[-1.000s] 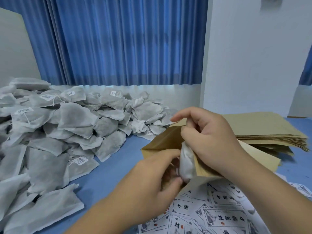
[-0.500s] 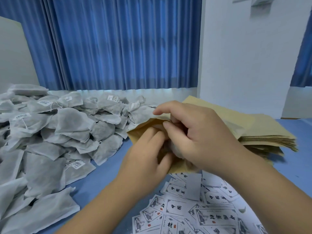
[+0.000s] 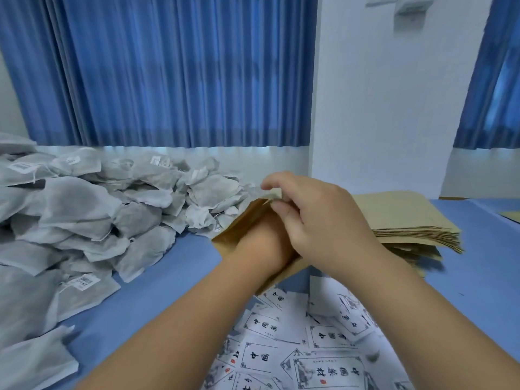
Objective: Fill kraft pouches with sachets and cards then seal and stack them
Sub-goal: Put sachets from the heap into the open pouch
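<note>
While my left grip [image 3: 261, 243] is sitting deep inside the brown pouch [image 3: 239, 229], I am seeing only the back of it and the wrist. Its fingers are hiding in the pouch and under my other hand, so I cannot tell if they are holding anything.

My right grip [image 3: 318, 220] is pinching the top edge of the pouch. Its fingers [image 3: 284, 180] are curling over the edge and the thumb is pressing from below. That is holding the mouth of the pouch open around my left wrist.

The pouch is hanging in the air over the blue table [image 3: 174, 280], in the middle of my view. It is tilting, with the open end toward me and the far end pointing up and away.

A big heap of grey sachets [image 3: 84, 215] is lying on the left side of the table, and some are showing small white tags. A flat stack of empty pouches [image 3: 408, 218] is resting on the right, just behind my right grip. White cards [image 3: 323, 347] with black writing are lying spread out below my arms, close to me.

A blue curtain [image 3: 168, 74] is hanging behind the table, beside a white wall [image 3: 380, 94].
</note>
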Demonstrator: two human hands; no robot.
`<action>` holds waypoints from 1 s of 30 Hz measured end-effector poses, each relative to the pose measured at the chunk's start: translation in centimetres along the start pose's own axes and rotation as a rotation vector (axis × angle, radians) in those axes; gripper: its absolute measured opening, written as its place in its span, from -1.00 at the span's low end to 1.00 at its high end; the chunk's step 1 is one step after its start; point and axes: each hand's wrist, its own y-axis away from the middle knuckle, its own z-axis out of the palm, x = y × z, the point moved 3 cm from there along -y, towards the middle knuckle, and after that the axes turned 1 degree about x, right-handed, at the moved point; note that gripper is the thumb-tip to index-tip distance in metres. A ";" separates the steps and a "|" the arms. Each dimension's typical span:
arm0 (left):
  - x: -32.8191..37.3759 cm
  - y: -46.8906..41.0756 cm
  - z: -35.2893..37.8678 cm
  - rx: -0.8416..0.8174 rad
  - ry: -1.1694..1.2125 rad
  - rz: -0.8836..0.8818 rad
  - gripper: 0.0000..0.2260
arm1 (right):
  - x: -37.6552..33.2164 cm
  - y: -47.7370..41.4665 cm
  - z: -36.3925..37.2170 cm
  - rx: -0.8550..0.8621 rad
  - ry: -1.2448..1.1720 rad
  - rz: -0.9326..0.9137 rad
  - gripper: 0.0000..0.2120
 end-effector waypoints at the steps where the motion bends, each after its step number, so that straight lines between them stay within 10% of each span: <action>1: 0.2 -0.3 -1.2 0.042 0.181 -0.069 -0.66 | 0.7 0.0 -0.1 0.017 0.015 0.036 -0.75; 11: -0.1 6.7 -5.4 0.423 0.433 0.075 -0.84 | 4.1 0.5 0.3 0.013 0.087 0.253 -0.91; 20: 3.3 8.8 0.9 -0.303 0.053 -0.285 -0.54 | 4.2 0.8 1.0 -0.056 0.058 0.318 -0.90; 30: 0.3 9.1 0.8 -0.302 0.376 -0.504 -0.85 | 4.6 0.8 0.7 -0.061 -0.001 0.356 -0.91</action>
